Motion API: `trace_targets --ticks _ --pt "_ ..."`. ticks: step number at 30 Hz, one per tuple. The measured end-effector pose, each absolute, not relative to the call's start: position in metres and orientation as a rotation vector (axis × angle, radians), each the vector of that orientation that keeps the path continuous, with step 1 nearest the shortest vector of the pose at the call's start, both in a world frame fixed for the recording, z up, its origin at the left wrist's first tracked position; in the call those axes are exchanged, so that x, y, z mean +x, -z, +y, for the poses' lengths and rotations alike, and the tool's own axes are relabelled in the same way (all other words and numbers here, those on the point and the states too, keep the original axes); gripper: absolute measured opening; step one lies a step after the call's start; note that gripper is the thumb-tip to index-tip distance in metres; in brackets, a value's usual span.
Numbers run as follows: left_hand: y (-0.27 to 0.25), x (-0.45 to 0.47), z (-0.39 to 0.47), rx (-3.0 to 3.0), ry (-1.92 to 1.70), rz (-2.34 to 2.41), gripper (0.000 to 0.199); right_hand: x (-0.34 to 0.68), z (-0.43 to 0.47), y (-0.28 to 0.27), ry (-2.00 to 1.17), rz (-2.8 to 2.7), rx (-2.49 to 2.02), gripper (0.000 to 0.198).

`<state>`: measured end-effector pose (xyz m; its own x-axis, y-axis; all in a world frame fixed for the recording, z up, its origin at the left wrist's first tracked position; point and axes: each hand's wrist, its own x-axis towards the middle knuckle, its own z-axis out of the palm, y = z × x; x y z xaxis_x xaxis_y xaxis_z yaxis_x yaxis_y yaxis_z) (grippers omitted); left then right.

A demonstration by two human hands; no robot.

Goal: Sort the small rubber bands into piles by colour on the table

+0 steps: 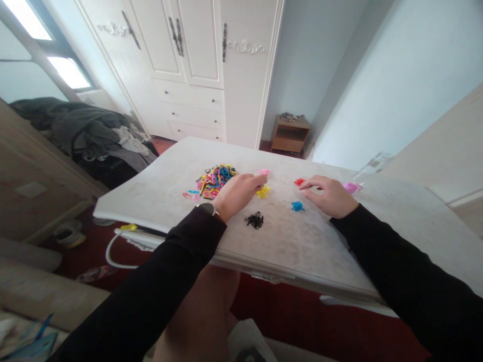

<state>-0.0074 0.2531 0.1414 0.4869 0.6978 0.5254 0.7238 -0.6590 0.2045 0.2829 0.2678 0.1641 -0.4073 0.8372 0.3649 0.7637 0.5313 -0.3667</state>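
My left hand [241, 190] reaches over the table between a mixed heap of small loop-shaped coloured pieces [217, 180] and a little yellow pile [263, 191]. Its fingertips are pinched together just above the yellow pile; what is between them is too small to make out. Beside a small red pile [300, 182], my right hand [330, 195] has thumb and forefinger drawn together in a pinch, its contents hidden. Single-coloured piles lie around: pink [264, 172], blue [298, 206] and black [255, 219]. A few stray pieces [192, 195] sit by the mixed heap.
The white table [294, 256] has a purple-pink item [352, 187] and a clear plastic object [378, 162] on its right side. Behind stand a white wardrobe [188, 60] and a small wooden cabinet [290, 134]. Clothes [90, 133] are heaped at the left.
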Motion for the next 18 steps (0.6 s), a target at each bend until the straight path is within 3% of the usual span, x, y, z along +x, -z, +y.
trace_targets --ticks 11,18 --pt "-0.138 -0.008 0.252 -2.676 0.963 -1.301 0.011 0.284 0.267 -0.165 -0.198 -2.274 -1.234 0.019" --pt "-0.143 -0.007 0.244 -2.687 1.018 -1.207 0.015 0.268 0.249 -0.169 -0.283 -2.416 -0.885 0.021"
